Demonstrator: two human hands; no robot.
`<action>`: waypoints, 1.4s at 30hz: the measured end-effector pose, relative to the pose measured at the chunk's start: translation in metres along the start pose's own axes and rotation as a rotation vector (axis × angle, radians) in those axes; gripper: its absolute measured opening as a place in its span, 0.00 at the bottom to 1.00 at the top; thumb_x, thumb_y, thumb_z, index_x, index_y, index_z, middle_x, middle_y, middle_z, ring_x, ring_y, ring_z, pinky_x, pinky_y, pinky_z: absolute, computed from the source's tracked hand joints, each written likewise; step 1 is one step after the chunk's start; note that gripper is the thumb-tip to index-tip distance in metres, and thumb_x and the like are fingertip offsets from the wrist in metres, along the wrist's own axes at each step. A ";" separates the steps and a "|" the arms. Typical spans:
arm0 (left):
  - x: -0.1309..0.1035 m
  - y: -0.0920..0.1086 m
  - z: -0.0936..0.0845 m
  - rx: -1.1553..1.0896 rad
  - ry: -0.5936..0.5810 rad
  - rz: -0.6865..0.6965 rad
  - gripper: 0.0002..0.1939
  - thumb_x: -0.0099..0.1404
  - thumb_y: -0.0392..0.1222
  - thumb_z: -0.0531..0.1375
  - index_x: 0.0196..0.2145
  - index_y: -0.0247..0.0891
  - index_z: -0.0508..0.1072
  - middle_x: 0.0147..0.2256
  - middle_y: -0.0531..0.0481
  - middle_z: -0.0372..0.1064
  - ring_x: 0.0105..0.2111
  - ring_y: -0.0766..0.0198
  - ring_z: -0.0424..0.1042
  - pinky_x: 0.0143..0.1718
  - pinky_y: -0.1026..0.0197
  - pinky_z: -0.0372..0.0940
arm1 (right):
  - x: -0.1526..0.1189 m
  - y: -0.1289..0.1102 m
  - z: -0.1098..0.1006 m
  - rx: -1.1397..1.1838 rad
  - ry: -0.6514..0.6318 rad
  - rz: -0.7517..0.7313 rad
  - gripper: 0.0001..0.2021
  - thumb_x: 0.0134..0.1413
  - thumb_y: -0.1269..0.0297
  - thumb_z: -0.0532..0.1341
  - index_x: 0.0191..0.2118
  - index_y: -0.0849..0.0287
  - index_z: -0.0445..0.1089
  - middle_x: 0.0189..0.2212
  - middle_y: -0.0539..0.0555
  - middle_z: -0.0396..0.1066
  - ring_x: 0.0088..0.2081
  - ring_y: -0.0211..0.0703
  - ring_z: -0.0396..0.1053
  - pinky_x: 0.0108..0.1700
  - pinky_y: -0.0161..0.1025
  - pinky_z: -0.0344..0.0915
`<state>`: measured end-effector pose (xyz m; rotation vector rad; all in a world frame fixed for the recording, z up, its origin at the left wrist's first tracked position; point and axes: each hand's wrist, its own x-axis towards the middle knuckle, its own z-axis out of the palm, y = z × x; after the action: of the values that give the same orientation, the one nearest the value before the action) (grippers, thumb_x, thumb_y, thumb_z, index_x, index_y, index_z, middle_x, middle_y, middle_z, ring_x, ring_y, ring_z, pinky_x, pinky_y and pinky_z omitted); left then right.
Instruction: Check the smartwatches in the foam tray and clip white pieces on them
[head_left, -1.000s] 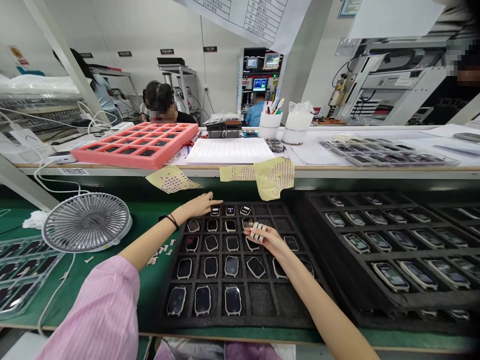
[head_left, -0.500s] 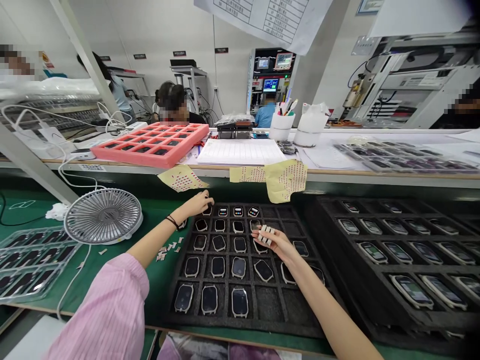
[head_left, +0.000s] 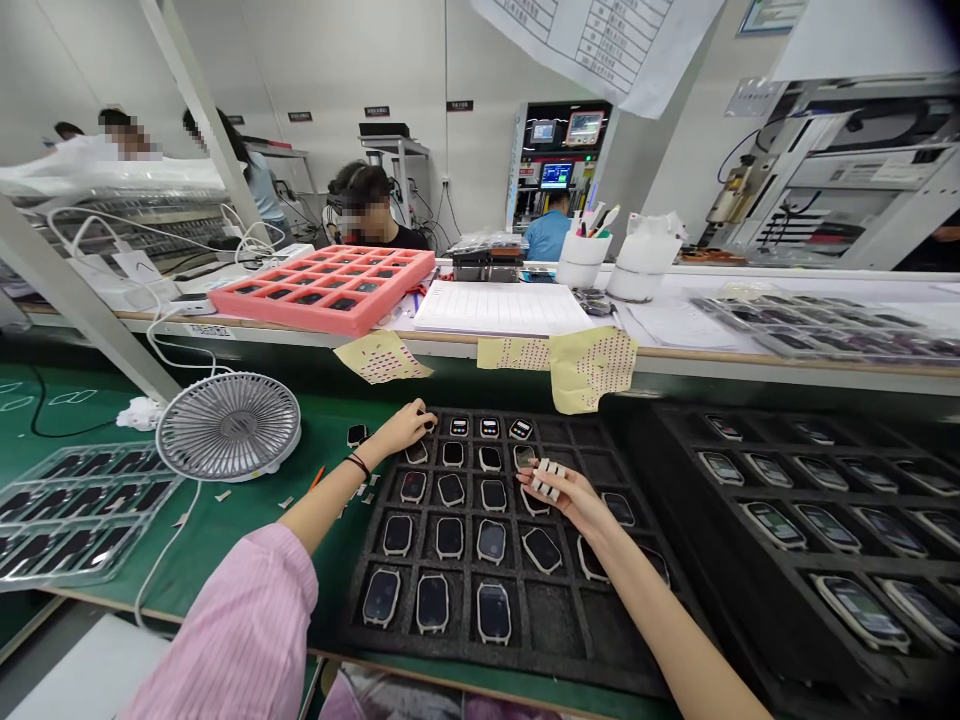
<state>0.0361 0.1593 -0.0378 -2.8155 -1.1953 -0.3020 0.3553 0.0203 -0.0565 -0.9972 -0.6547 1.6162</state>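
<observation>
My left hand (head_left: 409, 428) reaches to the far left corner of a black foam tray (head_left: 551, 618). Its fingers are bent down around a smartwatch in the corner compartment, mostly hidden beneath them. My right hand (head_left: 574, 495) hovers over the middle of the tray, closed on several small whitish pieces (head_left: 550, 480) lined up between thumb and fingers. Smartwatches (head_left: 493, 612) with pale frames lie face up in many compartments. In the far row, lit screens show on a few, such as one watch (head_left: 490, 428). My right forearm covers part of the tray's right side.
Left of the tray are a grey fan (head_left: 229, 428), a loose watch (head_left: 358, 435), an orange stick (head_left: 316, 478) and small scraps. Another foam tray of watches (head_left: 780, 525) stands right. A pink tray (head_left: 367, 318) sits on the shelf, with yellow sheets (head_left: 592, 370) hanging from its edge.
The view has swung a little left, so everything sits further right. The loose watch and orange stick beside my left arm now show more clearly. Both hands stay nearly in place over the tray.
</observation>
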 end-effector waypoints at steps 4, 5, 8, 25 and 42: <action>-0.003 -0.001 0.007 0.003 0.041 -0.044 0.16 0.67 0.33 0.47 0.46 0.37 0.71 0.42 0.43 0.58 0.38 0.58 0.63 0.42 0.55 0.64 | -0.002 -0.001 0.000 0.000 0.015 -0.004 0.20 0.31 0.66 0.75 0.36 0.64 0.76 0.35 0.59 0.79 0.41 0.55 0.77 0.51 0.52 0.69; -0.003 -0.002 0.009 0.004 0.047 -0.048 0.16 0.67 0.33 0.47 0.46 0.37 0.71 0.42 0.42 0.58 0.39 0.58 0.63 0.43 0.55 0.64 | -0.002 -0.002 0.000 0.002 0.018 -0.004 0.20 0.31 0.66 0.75 0.36 0.64 0.76 0.35 0.59 0.79 0.40 0.54 0.77 0.52 0.52 0.69; -0.003 -0.002 0.012 0.006 0.062 -0.054 0.16 0.67 0.33 0.48 0.46 0.38 0.72 0.42 0.43 0.58 0.39 0.58 0.63 0.42 0.55 0.64 | -0.005 -0.005 0.002 0.021 -0.002 -0.016 0.20 0.32 0.65 0.75 0.37 0.63 0.76 0.35 0.59 0.79 0.41 0.54 0.77 0.53 0.53 0.67; -0.001 -0.007 0.022 -0.027 0.186 -0.103 0.11 0.66 0.33 0.48 0.37 0.37 0.70 0.40 0.43 0.57 0.36 0.57 0.63 0.40 0.54 0.65 | 0.009 -0.049 -0.010 -0.038 0.083 0.043 0.03 0.50 0.74 0.64 0.34 0.64 0.72 0.31 0.57 0.78 0.39 0.47 0.77 0.54 0.47 0.70; 0.000 -0.009 0.026 -0.039 0.231 -0.089 0.10 0.66 0.33 0.50 0.36 0.37 0.71 0.39 0.44 0.57 0.35 0.58 0.63 0.39 0.55 0.65 | 0.040 -0.077 -0.058 -0.808 0.411 0.032 0.11 0.62 0.63 0.59 0.46 0.64 0.68 0.40 0.55 0.71 0.36 0.40 0.72 0.36 0.40 0.72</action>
<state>0.0333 0.1694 -0.0637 -2.6708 -1.2746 -0.6431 0.4408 0.0752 -0.0326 -1.8665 -1.0276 1.1016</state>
